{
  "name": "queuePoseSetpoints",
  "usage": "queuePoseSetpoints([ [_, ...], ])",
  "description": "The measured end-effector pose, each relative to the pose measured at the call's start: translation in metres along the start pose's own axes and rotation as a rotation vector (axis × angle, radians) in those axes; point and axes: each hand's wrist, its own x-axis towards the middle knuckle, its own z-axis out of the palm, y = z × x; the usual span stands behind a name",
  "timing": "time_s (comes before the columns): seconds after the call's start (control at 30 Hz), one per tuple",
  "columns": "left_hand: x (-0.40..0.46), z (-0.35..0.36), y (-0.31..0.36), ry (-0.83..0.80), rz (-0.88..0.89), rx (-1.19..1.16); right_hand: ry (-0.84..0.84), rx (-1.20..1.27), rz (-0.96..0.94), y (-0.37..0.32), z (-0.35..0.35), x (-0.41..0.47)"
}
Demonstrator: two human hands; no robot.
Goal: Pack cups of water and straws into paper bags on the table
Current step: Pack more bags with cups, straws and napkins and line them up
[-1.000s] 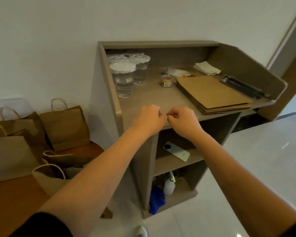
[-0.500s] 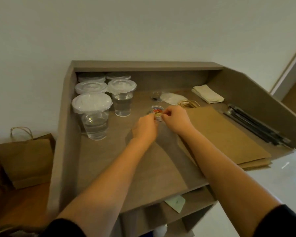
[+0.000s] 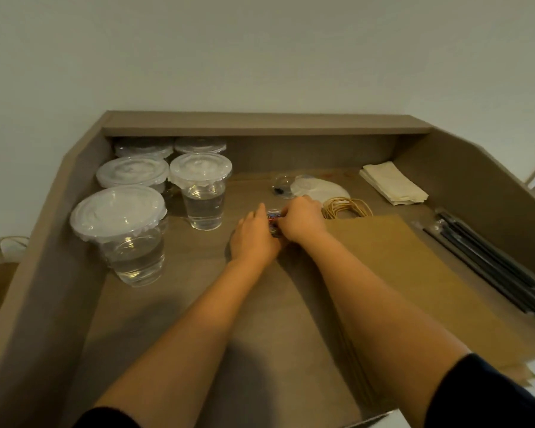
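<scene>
Both forearms reach forward over the table [image 3: 173,304] and meet near its middle, the wrists angled inward so the two hands close around a small round container [image 3: 274,218] with a colourful top. The left hand [image 3: 254,239] lies low on the surface, knuckles up, its fingers curved around the near left side of the container with the thumb raised beside it. The right hand [image 3: 301,220] comes in from the other side, its fingers bent down over the container's top and right edge; together they grip it, though what the fingertips do underneath is hidden. The cups of water [image 3: 203,189], clear and lidded, stand in a cluster at the back left of the table, the nearest one [image 3: 121,230] by the left wall. A stack of flat paper bags [image 3: 414,273] lies under the right forearm, their handles [image 3: 346,208] just beyond the right hand. The dark straws [image 3: 491,270] lie along the right wall, and folded napkins [image 3: 393,186] sit at the back right.
</scene>
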Motion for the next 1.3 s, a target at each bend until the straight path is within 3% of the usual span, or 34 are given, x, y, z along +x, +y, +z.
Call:
queuePoseSetpoints([
  [0.23, 0.006, 0.007, 0.004, 0.022, 0.000, 0.002, 0.046, 0.104, -0.026, 0.002, -0.006, -0.001],
  [0.5, 0.005, 0.009, 0.006, 0.055, -0.006, 0.023, 0.002, 0.035, -0.020, 0.004, -0.007, -0.002],
  [0.87, 0.002, 0.005, 0.006, 0.027, -0.030, -0.025, 0.017, 0.194, -0.034, 0.003, -0.010, -0.005],
  [1.1, -0.013, -0.003, 0.007, 0.214, 0.121, -0.009, 0.047, 0.415, -0.096, 0.010, -0.024, -0.024],
  [1.3, -0.044, -0.010, 0.015, 0.257, 0.189, -0.200, 0.070, 0.655, -0.170, 0.015, -0.033, -0.061],
])
